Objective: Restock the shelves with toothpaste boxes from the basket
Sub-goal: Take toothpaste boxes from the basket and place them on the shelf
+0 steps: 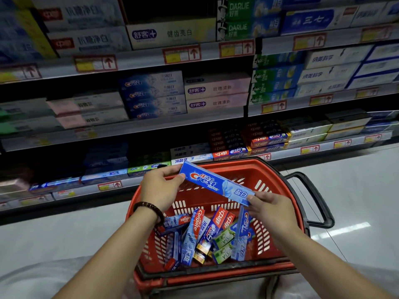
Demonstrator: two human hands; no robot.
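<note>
A person's left hand (159, 188) and right hand (272, 208) pinch a long blue Crest toothpaste box (216, 183) by its two ends, above a red basket (226, 164). The box tilts, high end toward 10 o'clock, low end toward 4 o'clock. It looks light, stiff cardboard with glossy, probably slippery faces; end grips should avoid crushing. More loose boxes (205, 234) lie jumbled in the basket at 6 o'clock. Matching Crest stacks (153, 94) sit on a shelf at 11 o'clock, open air between; shelf lips and the basket's black handle (315, 197) at 3 o'clock could snag
</note>
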